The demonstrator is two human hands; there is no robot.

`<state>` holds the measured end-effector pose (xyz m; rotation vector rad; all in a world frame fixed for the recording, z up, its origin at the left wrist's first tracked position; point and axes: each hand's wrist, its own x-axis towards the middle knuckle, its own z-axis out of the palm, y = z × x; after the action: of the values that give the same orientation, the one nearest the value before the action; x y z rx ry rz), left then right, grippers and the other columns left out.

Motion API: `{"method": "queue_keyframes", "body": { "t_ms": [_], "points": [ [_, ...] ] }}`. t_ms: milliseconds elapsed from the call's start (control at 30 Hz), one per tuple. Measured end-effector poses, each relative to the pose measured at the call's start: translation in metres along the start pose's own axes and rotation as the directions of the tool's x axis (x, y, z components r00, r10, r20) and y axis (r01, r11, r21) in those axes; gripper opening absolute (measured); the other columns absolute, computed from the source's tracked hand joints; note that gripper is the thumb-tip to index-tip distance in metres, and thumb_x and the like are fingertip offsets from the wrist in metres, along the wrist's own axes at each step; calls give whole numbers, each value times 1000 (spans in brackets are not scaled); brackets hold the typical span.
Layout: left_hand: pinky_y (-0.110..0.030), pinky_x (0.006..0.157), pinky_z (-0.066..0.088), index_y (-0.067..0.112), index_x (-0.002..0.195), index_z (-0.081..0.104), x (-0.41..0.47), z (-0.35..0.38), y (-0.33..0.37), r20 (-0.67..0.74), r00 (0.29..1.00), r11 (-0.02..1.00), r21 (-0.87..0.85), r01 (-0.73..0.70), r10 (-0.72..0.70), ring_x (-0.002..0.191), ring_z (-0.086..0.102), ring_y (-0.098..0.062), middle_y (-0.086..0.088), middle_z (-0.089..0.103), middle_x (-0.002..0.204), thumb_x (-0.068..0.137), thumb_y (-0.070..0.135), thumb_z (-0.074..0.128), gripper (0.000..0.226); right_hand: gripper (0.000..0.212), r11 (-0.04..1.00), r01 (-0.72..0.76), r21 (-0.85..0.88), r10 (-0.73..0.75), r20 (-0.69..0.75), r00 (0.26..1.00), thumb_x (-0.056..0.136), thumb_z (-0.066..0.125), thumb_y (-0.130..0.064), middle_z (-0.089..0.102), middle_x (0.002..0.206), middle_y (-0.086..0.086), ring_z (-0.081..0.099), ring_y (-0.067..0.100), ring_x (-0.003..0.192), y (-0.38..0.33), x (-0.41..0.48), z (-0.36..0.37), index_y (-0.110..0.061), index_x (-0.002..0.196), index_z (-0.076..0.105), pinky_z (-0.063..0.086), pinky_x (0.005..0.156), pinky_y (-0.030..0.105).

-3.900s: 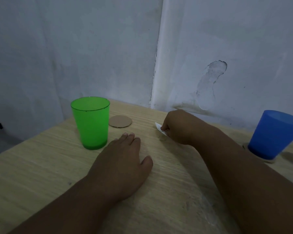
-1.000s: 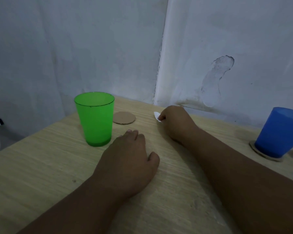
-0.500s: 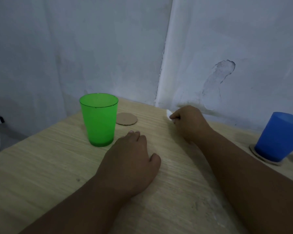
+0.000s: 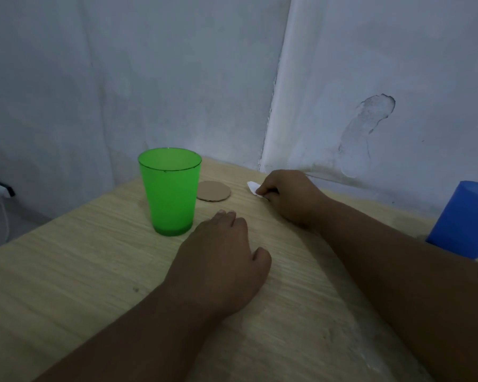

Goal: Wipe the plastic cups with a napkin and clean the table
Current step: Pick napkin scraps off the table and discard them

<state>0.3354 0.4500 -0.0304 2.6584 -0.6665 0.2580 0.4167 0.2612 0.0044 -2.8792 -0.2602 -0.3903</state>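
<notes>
A person's right hand (image 4: 289,198), fingers curled around a white napkin (image 4: 254,187), presses it to the wooden tabletop (image 4: 66,271) near the wall. The left hand (image 4: 221,260) rests palm-down, fingers relaxed, beside an upright green cup (image 4: 169,191). A blue cup (image 4: 464,219) stands at far right; a cardboard coaster (image 4: 213,191) lies behind the green cup.

We log a dim, bluish frame. The wall (image 4: 149,78) reads paler at upper right than upper left. The green cup (image 4: 169,194) glows, our most saturated patch; the napkin (image 4: 253,186) is the only near-white spot. Both forearms (image 4: 149,340) at the bottom go dark, detail lost. The blue cup (image 4: 464,219) at right edge leans outward: wide-angle stretch. Focus slightly soft.
</notes>
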Motion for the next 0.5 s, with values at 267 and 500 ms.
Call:
{"method": "queue_keyframes", "body": {
  "t_ms": [267,500],
  "points": [
    [-32,113,28,15,145,44,0,0,0,0,1000,1000,3,6,-6,148,25,-17,-3,31,161,93,51,38,63,26,975,202,93,-203,5,979,89,62,-1,71,107,1,63,14,101,-2,-23,-4,-13,108,76,47,92,25],
    [-34,111,32,16,140,48,0,-1,1,14,1000,1000,2,27,-27,146,31,-18,-3,35,159,93,51,38,60,25,965,227,127,-232,25,972,90,62,-2,70,106,0,63,12,99,-5,-39,-9,-13,108,76,47,89,20]
  ]
}}
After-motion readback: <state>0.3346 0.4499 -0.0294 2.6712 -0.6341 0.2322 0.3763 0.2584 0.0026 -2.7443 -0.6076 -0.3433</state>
